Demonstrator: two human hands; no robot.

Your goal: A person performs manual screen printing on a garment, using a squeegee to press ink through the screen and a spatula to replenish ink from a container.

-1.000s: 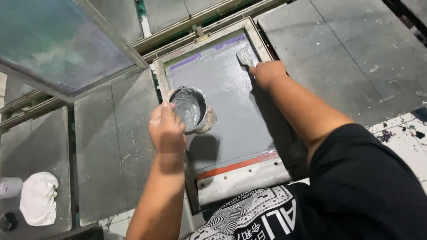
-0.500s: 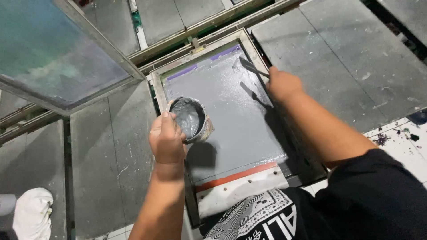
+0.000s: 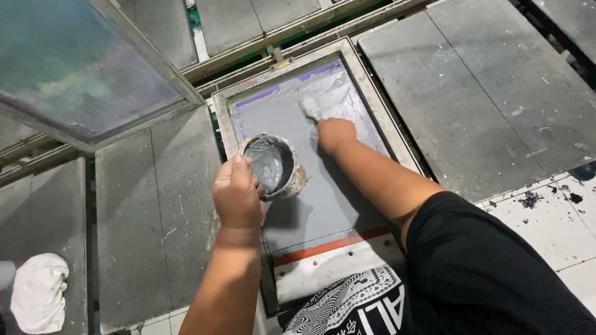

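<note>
- Grey work tables (image 3: 478, 93) fill the head view, set side by side with narrow gaps between them; a speckled white floor (image 3: 559, 223) shows at lower right.
- On the middle table lies a metal-framed printing screen (image 3: 372, 99), its long axis running away from the person. Purple tape borders the far end, an orange strip the near end.
- A second framed screen (image 3: 74, 68), tinted blue-green, stands tilted up at upper left.
- A white cloth (image 3: 38, 291) lies at lower left, well apart from both hands.
- Left hand (image 3: 237, 193): fingers wrapped around the near wall of a small paint-smeared pot (image 3: 274, 165), held over the screen's left half and tipped so its mouth faces up and towards the person. Grey paste lines the inside.
- Right hand (image 3: 335, 133): fingers closed on the handle of a small scraper (image 3: 311, 108); the blade end points away from the person, touching the mesh near the far end, where a paler wet patch shows.
- Key relation: the scraper lies up and to the right of the pot, near it but apart. The right hand is the nearer one to the far, wet part of the mesh.
</note>
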